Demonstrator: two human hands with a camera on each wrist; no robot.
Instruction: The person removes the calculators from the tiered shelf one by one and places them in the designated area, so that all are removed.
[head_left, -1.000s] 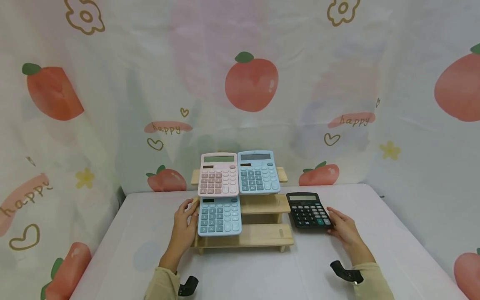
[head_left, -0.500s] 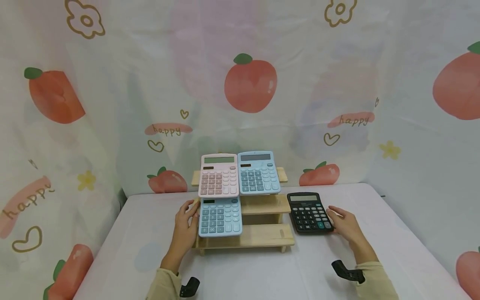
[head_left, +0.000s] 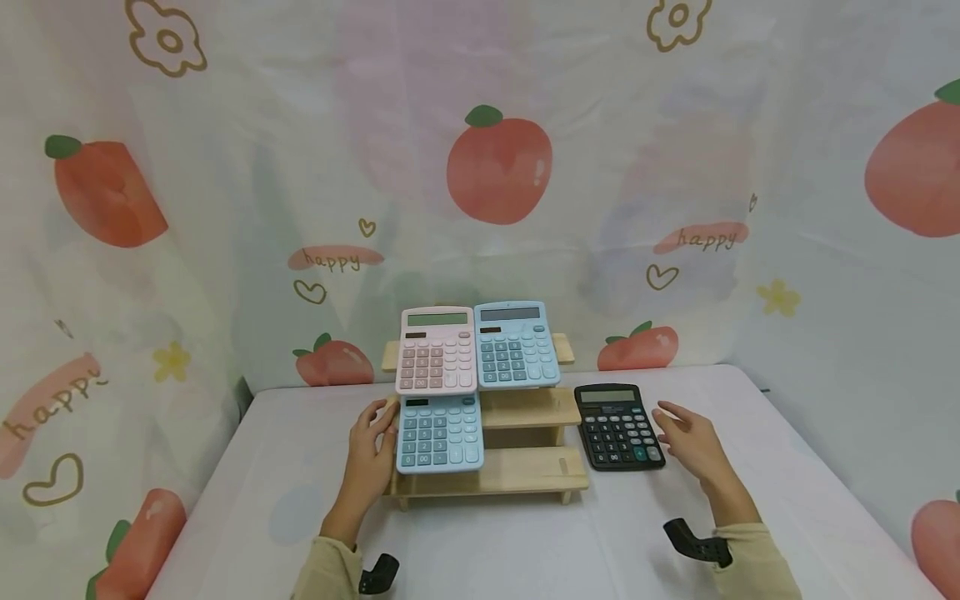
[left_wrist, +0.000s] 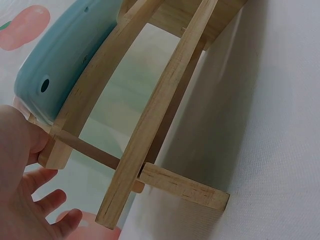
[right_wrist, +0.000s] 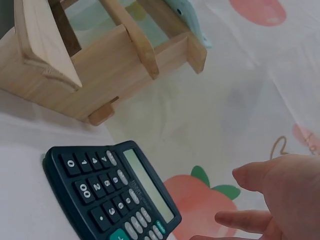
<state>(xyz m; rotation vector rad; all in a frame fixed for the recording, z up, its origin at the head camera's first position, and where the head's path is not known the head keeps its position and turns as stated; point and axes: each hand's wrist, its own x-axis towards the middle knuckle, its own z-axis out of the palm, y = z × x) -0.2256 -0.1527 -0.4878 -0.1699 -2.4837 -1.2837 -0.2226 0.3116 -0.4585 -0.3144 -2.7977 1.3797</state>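
A: Your right hand (head_left: 693,444)?
B: Loosely extended, just apart from the black calculator (head_left: 619,427), which lies on the table (head_left: 510,550).
A: Your left hand (head_left: 366,458)?
B: Loosely spread, touching the end of the wooden rack (head_left: 528,408), which bears one pink calculator (head_left: 437,350) and two blue calculators (head_left: 517,344).

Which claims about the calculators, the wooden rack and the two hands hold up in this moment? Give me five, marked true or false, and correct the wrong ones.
1. The pink calculator and a blue calculator sit side by side at the top of the wooden rack. True.
2. The black calculator lies on the white-covered table with its keys facing down. False: its keys face up.
3. The right hand grips the black calculator. False: the right wrist view shows a gap between them.
4. The left hand is at the rack's left end. True.
5. The rack holds only two calculators. False: it holds three.
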